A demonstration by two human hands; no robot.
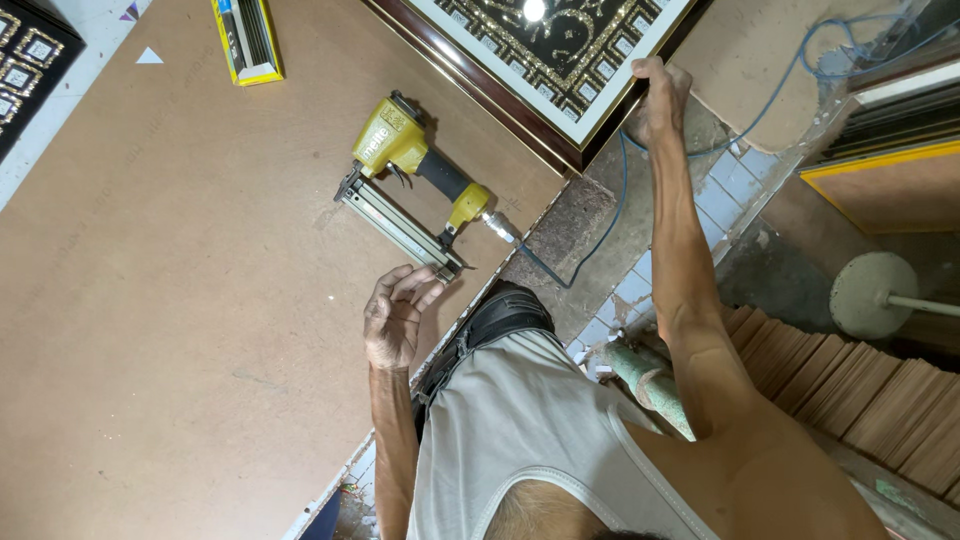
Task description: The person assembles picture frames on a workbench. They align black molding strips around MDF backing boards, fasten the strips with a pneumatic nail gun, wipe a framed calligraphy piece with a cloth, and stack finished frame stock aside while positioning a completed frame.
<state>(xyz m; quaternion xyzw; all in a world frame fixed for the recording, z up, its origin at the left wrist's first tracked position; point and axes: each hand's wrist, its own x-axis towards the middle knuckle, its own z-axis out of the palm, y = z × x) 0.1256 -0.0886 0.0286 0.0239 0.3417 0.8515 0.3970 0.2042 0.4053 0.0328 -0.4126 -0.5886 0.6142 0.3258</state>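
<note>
A yellow pneumatic nail gun [402, 140] lies on its side on the brown board worktop [180, 300], its long metal magazine [398, 226] pointing toward me. My left hand [393, 322] rests on the board with its fingertips touching the near end of the magazine, fingers loosely apart. My right hand [655, 98] reaches far forward and grips the edge of a large picture frame [520, 110]. The frame has a dark brown moulding, a white border and a black and gold ornamental panel.
A blue air hose [612, 205] runs from the gun over the worktop's edge. A yellow box [246, 40] lies at the far left. Stacked wooden strips [860, 395], a round stand base [872, 294] and more frames [890, 170] crowd the right.
</note>
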